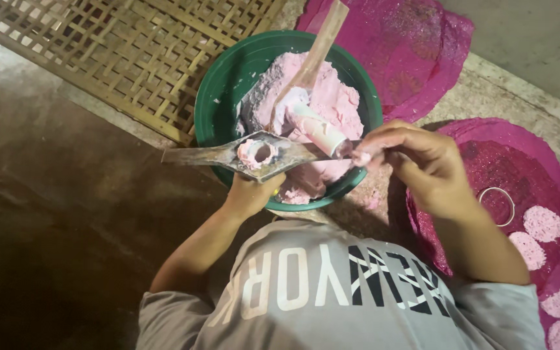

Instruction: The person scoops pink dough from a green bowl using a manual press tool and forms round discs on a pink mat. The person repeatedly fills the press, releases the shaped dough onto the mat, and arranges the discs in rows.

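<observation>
Bare brown floor (66, 214) fills the left of the frame, open to pass. At centre top, a green basin (218, 97) of pink paste (338, 104) blocks the way; a bamboo lattice (137, 52) covers the upper left, and pink mats (520, 168) crowd the right.

From my feed I see a grey short-sleeved T-shirt (332, 291), its cloth lightly heathered, with a band of large block lettering across the chest that is white at one end and black at the other. Beside that lettering the two sleeves (163, 317) end above the elbows in plain hems, and both arms are bare below them. The left hand (249, 193) and the right hand (416, 165) wear no gloves, and I make out no rings or watch.
</observation>
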